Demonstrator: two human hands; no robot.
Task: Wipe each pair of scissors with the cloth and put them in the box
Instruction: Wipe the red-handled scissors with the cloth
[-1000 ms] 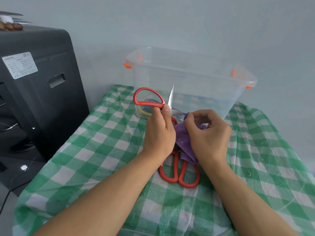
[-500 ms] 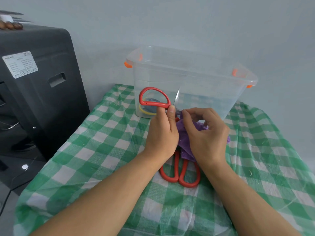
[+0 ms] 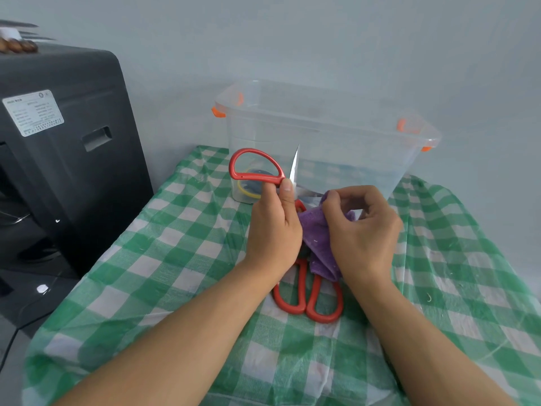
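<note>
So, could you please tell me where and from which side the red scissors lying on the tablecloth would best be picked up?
Probably by the handle loops of the red scissors on the tablecloth, coming from above on the person's near side. The two loops lie flat, side by side and fully exposed, pointing toward the person, while the blade end is hidden under the purple cloth and both hands.

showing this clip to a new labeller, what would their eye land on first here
The two bare hands at centre: the left hand grips an opened pair of red-handled steel scissors while the right hand pinches a purple microfibre cloth beside it. Behind them stands a clear plastic box with orange latches, and a second red-handled pair lies on the green-and-white checked tablecloth under the wrists.
</note>
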